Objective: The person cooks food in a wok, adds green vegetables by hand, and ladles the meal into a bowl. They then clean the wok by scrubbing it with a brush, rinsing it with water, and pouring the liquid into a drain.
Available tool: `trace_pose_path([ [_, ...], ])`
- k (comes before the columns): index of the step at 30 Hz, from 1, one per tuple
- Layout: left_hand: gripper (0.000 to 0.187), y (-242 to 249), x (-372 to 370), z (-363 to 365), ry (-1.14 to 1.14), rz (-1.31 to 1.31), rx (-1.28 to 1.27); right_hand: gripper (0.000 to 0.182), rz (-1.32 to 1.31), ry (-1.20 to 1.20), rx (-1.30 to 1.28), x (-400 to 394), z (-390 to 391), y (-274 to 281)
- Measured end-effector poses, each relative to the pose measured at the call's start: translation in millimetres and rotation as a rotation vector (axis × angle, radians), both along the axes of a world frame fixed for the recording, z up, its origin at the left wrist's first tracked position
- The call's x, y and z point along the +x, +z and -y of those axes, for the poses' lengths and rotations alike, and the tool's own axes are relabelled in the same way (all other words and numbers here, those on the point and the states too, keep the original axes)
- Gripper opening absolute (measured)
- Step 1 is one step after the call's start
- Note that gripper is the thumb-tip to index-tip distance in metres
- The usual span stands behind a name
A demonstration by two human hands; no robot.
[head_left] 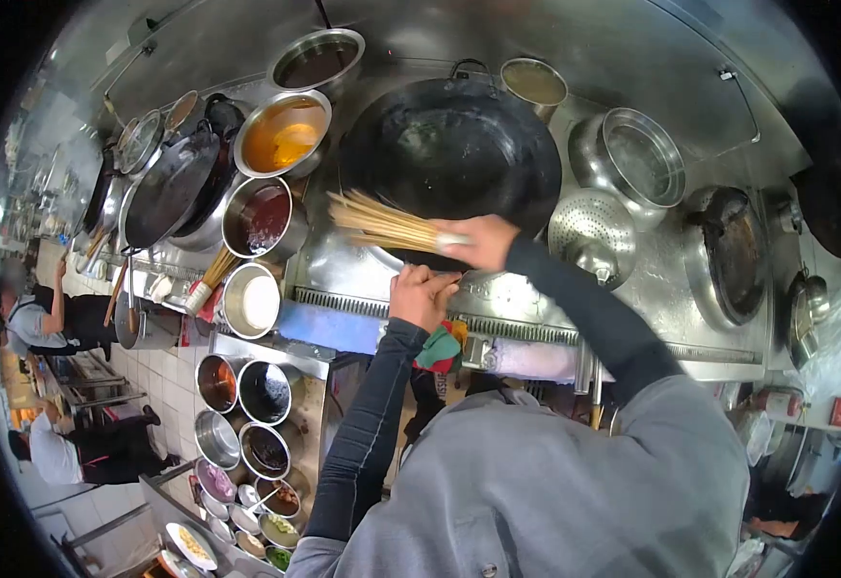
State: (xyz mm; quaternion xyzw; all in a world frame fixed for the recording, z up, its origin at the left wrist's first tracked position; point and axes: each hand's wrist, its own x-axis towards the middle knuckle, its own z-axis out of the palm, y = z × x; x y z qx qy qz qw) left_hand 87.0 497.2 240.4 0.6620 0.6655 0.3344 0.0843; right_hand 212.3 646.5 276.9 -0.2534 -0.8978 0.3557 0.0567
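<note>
My right hand (481,242) is wrapped round the bound end of a bamboo wok brush (382,223). The brush's bristles point left, over the near left part of a large black wok (459,144), and are slightly blurred. A little below the brush, my left hand (422,297) is closed at the wok's near edge. Its fingers are curled, and what they grip is hidden. The wok sits on the steel stove, with a loop handle on its far rim. A red, green and yellow cloth (440,349) hangs below my left hand.
Left of the wok stand pots of orange liquid (283,135), dark red sauce (259,220) and white contents (251,301). A perforated strainer (591,231) and a steel pot (642,159) are on the right. Two people (40,313) (83,448) stand farther left.
</note>
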Motion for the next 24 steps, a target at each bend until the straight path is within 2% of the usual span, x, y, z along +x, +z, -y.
trace_pose_path([
  [1, 0.018, 2.7, 0.6, 0.7, -0.003, 0.01, -0.013, 0.048, 0.091, 0.105, -0.053, 23.3, -31.7, -7.6],
  [2, 0.018, 2.8, 2.0, 3.7, -0.015, 0.011, -0.012, 0.05, 0.349, 0.085, -0.118, 43.4, -62.7, 20.3],
  [3, 0.018, 2.5, 1.1, 1.9, -0.016, 0.026, -0.017, 0.052, 0.393, 0.113, 0.128, 68.7, -111.6, 9.5],
  [4, 0.018, 2.1, -0.4, 0.7, -0.015, 0.042, -0.023, 0.046, 0.645, -0.102, 0.456, 74.6, -143.5, 22.8],
  [6, 0.019, 0.2, -0.7, -2.0, -0.014, 0.062, -0.002, 0.042, 0.106, -0.826, 0.47, 82.9, -155.2, 42.6],
  [8, 0.018, -3.2, 0.3, -0.6, -0.01, 0.045, -0.014, 0.037, 0.216, -1.13, 0.338, 34.1, -137.1, 38.5],
  [9, 0.017, -3.2, 0.7, -1.0, -0.012, 0.044, -0.009, 0.031, 0.032, -1.101, 0.299, 12.5, -132.4, 3.5],
  [10, 0.017, -3.6, 1.4, -1.8, -0.031, 0.048, 0.003, 0.025, 0.578, -0.755, 0.329, -14.9, -106.4, -3.8],
  [11, 0.017, -5.2, 0.9, 1.6, -0.035, 0.052, -0.001, 0.024, 0.652, -0.546, 0.323, -34.4, -67.1, -10.4],
  [12, 0.017, -5.9, -1.3, -1.2, -0.031, 0.054, 0.008, 0.03, 0.494, -0.208, 0.383, -43.2, -32.2, -21.8],
  [14, 0.019, -8.0, -3.6, -4.5, -0.06, 0.064, 0.089, 0.04, 0.026, -0.081, 0.126, -0.8, 10.2, 3.8],
  [16, 0.019, -10.9, -3.6, -2.3, -0.069, 0.098, 0.101, 0.048, 0.295, 0.145, -0.015, 62.3, -25.7, 42.5],
  [17, 0.019, -14.8, -4.2, -2.9, -0.08, 0.126, 0.074, 0.044, 0.431, 0.131, -0.033, 101.1, -57.3, 54.2],
  [18, 0.019, -16.6, -4.3, -4.3, -0.089, 0.129, 0.093, 0.047, 0.766, 0.051, 0.261, 117.4, -87.6, 81.1],
  [19, 0.018, -18.3, -4.0, -2.9, -0.098, 0.13, 0.08, 0.048, 0.781, -0.32, 0.533, 149.7, -116.8, 106.2],
  [20, 0.018, -18.2, -3.6, -2.7, -0.098, 0.132, 0.068, 0.043, 0.621, -0.739, 0.576, 141.8, -91.0, 171.7],
  [21, 0.018, -16.0, -3.9, -5.8, -0.095, 0.138, 0.083, 0.04, 0.625, -0.991, 0.77, 168.6, -126.5, 168.1],
  [22, 0.018, -15.7, -3.7, -4.3, -0.106, 0.155, 0.1, 0.039, 0.358, -1.16, 0.862, 189.6, -131.7, 179.7],
  [23, 0.018, -16.1, -3.2, -0.8, -0.113, 0.173, 0.113, 0.04, -0.132, -1.139, 0.798, 211.1, -125.7, 184.5],
  [24, 0.026, -10.7, -4.3, 3.9, -0.133, 0.174, 0.108, 0.042, -0.451, -1.14, 0.494, 216.0, -97.8, 187.5],
])
